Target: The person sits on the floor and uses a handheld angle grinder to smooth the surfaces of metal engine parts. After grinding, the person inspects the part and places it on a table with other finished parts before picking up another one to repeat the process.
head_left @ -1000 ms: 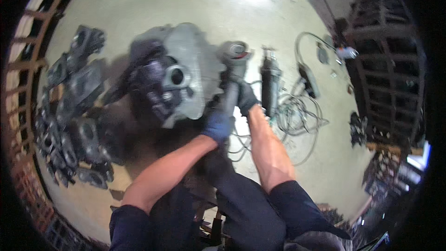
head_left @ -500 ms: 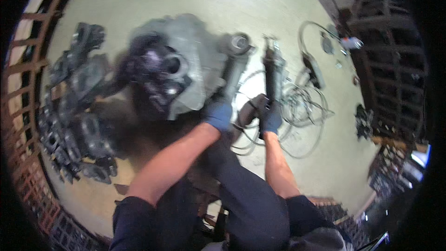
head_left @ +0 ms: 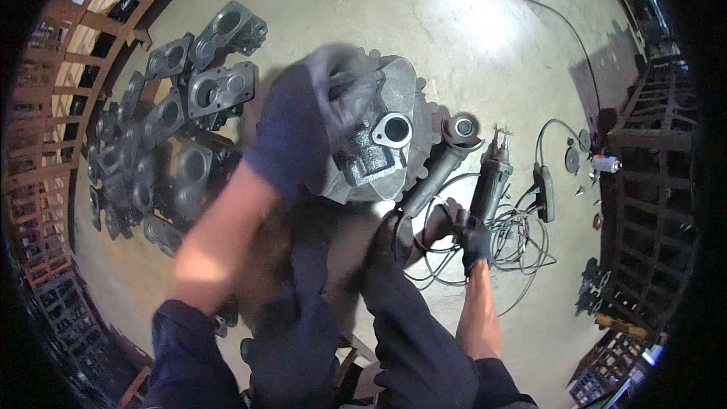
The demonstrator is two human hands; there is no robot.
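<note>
A grey cast-metal housing (head_left: 405,87) with a round flanged port stands in front of me. My left hand (head_left: 303,113), in a dark blue glove, is over its left side; its fingers are smeared by motion, so their grip is unclear. To the right, my gloved right hand (head_left: 475,244) is closed around the rear end of a die grinder (head_left: 492,182), whose tip points away from me. Between the housing and the die grinder lies an angle grinder (head_left: 433,180), its round head at the far end, with neither hand on it.
Several grey castings (head_left: 219,91) crowd the floor at the left. Tangled cables (head_left: 522,246) lie beside my right hand, near a black elongated piece (head_left: 544,193) on a cord. Metal racks (head_left: 644,182) line the right, with a spray can (head_left: 604,163) near them. My shoe (head_left: 394,235) is near the angle grinder.
My left hand has moved from the angle grinder's handle up and left onto the housing. My right hand stays at the die grinder. The whole view has shifted.
</note>
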